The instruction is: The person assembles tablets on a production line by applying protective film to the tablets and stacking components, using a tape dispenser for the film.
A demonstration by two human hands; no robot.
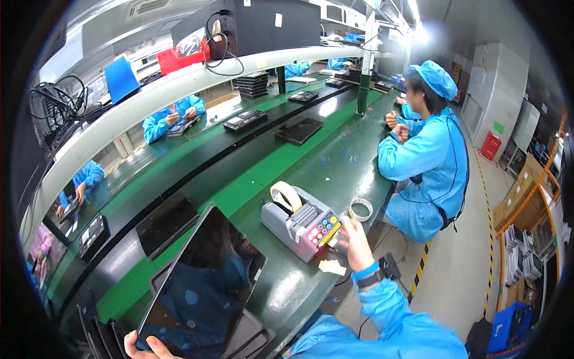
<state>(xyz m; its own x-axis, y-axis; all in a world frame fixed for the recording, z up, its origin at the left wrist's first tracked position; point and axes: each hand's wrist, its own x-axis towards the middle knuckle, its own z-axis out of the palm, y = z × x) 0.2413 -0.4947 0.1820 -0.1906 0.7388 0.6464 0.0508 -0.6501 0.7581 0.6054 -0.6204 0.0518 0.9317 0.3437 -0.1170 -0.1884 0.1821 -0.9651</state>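
Note:
My left hand point(146, 349) grips the lower edge of a dark, glossy flat screen panel point(200, 281), which leans tilted over the bench at lower left. Reflections and pale round patches show on its surface. At the front of a grey automatic tape dispenser point(302, 224), my right hand point(357, 246) has its thumb and fingers drawn together. A short yellowish strip of tape point(329, 238) shows beside those fingertips; whether they pinch it I cannot make out. A wide cream tape roll point(287, 196) sits in the dispenser, and a second tape roll point(360, 210) is just behind my fingers.
Yellowish paper pieces point(332, 267) lie by the bench's front edge. A dark tray point(248, 335) is under the panel. More dark panels point(299, 130) lie along the green line. A co-worker in blue point(424, 149) sits to the right. A white shelf beam point(179, 75) crosses overhead.

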